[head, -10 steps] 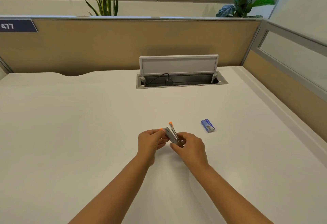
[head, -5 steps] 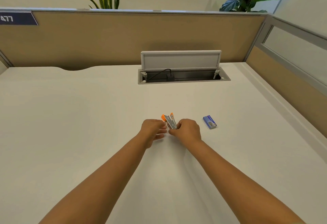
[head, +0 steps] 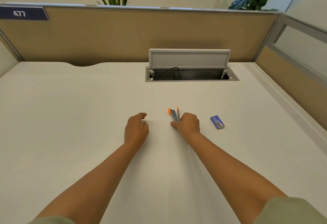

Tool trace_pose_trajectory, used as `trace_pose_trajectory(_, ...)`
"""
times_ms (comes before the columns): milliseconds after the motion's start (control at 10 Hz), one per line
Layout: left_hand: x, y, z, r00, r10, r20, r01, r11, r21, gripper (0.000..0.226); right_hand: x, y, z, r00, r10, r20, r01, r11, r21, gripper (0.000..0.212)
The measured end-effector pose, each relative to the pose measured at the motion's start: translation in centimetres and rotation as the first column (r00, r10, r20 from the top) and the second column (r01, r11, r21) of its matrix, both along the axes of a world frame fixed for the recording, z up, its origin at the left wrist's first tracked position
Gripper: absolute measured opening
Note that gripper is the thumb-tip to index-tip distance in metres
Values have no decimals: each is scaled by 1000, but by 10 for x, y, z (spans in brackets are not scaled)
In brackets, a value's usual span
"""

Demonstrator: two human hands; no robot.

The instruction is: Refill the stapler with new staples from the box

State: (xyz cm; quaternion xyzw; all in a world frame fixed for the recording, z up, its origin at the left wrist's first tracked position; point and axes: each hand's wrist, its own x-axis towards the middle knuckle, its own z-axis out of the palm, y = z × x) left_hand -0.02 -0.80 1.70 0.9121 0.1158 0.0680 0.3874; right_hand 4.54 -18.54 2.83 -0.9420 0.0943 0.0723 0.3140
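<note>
The small stapler, grey metal with orange ends, lies swung open on the white desk, its two arms pointing away from me. My right hand is closed around its near end and covers the hinge. My left hand rests on the desk a short way left of the stapler, fingers loosely curled and holding nothing. A small blue staple box lies on the desk to the right of my right hand, apart from it.
An open cable hatch with its raised lid and a black plug sits in the desk beyond the stapler. Beige partition panels close the desk at the back and right. Plants stand behind the partition.
Both hands lowered the stapler to the desk. My left hand let go of it and moved off to the left. My right hand keeps hold of the stapler's near end.
</note>
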Motion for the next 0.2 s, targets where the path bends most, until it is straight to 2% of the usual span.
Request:
trace_pose_trajectory(100,-5,4,-5,996,-74,49,63,978,198,40,-3,-1,-1,1000,-9,1,9,1000,18,39)
trace_pose_trajectory(200,-9,6,-9,993,-116,23,99,926,365,41,-4,-3,0,999,-30,9,30,1000,7,45)
